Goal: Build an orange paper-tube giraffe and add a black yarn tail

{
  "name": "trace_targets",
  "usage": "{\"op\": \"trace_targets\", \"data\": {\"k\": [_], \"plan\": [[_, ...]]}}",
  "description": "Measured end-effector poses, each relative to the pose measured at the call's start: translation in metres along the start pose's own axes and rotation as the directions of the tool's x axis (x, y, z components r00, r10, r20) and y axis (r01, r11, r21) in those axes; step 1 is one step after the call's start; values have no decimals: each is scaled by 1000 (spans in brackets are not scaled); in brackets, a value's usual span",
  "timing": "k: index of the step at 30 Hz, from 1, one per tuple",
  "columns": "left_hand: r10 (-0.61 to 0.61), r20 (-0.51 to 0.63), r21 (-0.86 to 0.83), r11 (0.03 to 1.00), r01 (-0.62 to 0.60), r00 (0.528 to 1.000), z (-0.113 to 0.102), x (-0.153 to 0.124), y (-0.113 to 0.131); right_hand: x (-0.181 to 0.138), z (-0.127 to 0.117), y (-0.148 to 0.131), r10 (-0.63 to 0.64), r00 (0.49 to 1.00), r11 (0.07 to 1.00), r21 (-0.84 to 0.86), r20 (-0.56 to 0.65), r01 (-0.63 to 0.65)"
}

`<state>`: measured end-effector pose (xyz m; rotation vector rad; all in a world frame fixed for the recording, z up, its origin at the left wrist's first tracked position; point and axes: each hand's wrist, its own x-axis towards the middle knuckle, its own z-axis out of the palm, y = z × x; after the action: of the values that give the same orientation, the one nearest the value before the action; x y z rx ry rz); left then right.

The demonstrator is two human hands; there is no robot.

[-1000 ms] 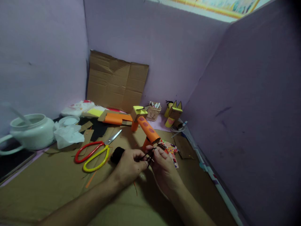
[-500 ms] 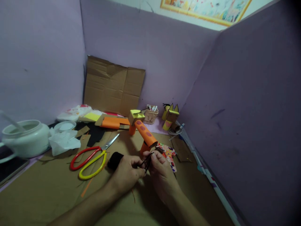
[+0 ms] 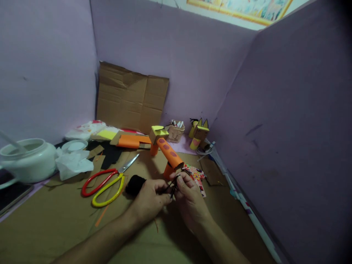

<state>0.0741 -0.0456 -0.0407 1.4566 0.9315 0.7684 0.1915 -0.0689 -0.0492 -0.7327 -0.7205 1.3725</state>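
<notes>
Both hands meet low in the middle of the view, pinching dark strands of yarn between them. My left hand is closed on the yarn, thumb against fingers. My right hand grips the same strands at their upper end with thumb and forefinger. Beside my left hand lies a spool of black yarn, partly behind the knuckles. Just beyond the fingers stands an orange paper-tube animal with purple spots and a boxy cardboard head. Its near end is close to my right fingertips. Patterned paper lies partly behind my right hand.
Scissors with red and yellow handles lie open at left. A white pot and crumpled tissue are farther left. At the back stand a cup of pens, another cardboard animal and a leaning cardboard sheet. Walls enclose the sides.
My hands stay together on the strands, with only slight finger movement. The whole view has shifted a little; the objects on the table lie as before.
</notes>
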Motion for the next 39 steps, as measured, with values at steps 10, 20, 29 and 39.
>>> {"op": "trace_targets", "data": {"k": [10,20,29,39], "plan": [[-109,1,-126,986,108,994,-1,-1,3,0,-2,1,-109,993,991,-79,-39,106],[-82,46,-190,978,89,996,-4,-1,3,-2,-6,0,-196,981,968,-156,8,194],[-185,122,-78,978,195,975,-4,0,1,-1,-6,-4,-160,987,977,-145,-20,155],[144,208,657,713,-247,968,-19,-18,19,-3,-6,-1,-193,979,904,-376,66,203]]}}
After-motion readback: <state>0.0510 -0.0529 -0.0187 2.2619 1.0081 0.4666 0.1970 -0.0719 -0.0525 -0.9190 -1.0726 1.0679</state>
